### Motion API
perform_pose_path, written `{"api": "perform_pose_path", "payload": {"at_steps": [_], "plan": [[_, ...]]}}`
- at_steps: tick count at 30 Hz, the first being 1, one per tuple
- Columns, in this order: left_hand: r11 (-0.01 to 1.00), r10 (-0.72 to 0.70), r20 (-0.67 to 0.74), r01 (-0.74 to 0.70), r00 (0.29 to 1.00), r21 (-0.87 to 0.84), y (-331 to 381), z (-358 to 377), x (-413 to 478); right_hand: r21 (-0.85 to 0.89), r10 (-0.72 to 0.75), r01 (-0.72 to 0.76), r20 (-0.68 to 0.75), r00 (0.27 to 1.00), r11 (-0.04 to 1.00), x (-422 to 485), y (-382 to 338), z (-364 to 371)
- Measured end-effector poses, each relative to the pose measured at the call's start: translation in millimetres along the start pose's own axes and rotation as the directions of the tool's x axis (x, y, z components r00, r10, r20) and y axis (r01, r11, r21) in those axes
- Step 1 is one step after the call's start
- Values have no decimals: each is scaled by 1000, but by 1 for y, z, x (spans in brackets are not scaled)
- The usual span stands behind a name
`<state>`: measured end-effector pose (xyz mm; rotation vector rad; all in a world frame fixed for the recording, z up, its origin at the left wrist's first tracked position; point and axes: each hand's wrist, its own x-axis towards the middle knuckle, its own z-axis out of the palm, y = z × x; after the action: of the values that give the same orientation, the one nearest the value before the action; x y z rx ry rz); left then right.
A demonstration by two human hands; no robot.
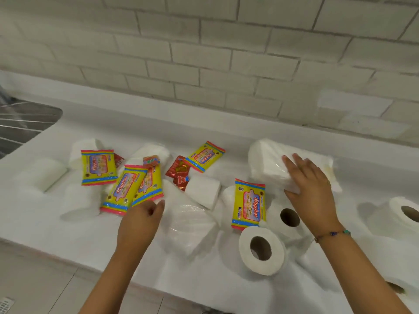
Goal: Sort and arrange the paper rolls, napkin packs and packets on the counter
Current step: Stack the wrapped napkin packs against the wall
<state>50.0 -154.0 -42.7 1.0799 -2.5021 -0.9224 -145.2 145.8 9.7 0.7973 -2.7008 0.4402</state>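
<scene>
Right hand [310, 184], fingers straight and spread, rests flat on a napkin pack [269, 164] at 2 o'clock on the counter [68, 234]. Left hand [140, 220], loosely curled and holding nothing, hovers just beside yellow packets [122, 189] at 10 o'clock. The nearest paper roll [246, 257] lies at 5 o'clock.

1. The left hand [140, 219] reached forward, back upward, with its fingers loosely curled.
2. The right hand [310, 180] lay farther forward, palm down, its fingers [289, 163] straight and slightly spread.
3. Both bare forearms angled inward toward each other.
</scene>
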Motion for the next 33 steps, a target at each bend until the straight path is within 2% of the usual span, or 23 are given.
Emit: {"api": "perform_pose_path", "payload": {"at_steps": [2,4,6,8,9,12,14,18,21,23,26,30,33], "plan": [[981,-162,67,153,985,120,-20,4,-7,39,-68,68,-11,998,997,-4,-20,3],[955,-285,207,257,936,151,-32,17,-12,67,-120,118,12,993,991,-8,-35,6],[904,-401,346,428,848,-1,-30,30,-15,81,-162,158,38,986,984,-10,-44,9],[762,-489,409,606,770,-229,-20,41,-14,87,-186,180,70,980,980,-12,-49,13],[725,-506,396,626,767,-286,-14,48,-14,93,-191,184,82,978,979,-13,-50,14],[749,-524,224,570,822,-338,-2,63,-12,110,-196,187,86,977,976,-17,-49,13],[702,-523,172,536,835,-468,6,63,-12,106,-185,175,86,979,979,-20,-48,11],[497,-473,251,491,845,-715,25,50,-11,85,-151,146,61,987,986,-25,-38,4],[345,-416,353,505,838,-791,36,25,-12,78,-102,100,26,994,992,-28,-25,-5],[266,-291,479,550,829,-791,42,5,-12,49,-72,72,2,997,996,-28,-16,-12],[281,-89,582,581,809,-764,63,-17,-11,-19,-32,31,-52,998,999,-28,-1,-24],[327,136,482,420,866,-847,126,-12,1,-75,22,-30,-106,994,997,-34,27,-45],[395,220,486,378,846,-837,175,10,7,-103,66,-82,-152,986,991,-45,58,-65]]}}
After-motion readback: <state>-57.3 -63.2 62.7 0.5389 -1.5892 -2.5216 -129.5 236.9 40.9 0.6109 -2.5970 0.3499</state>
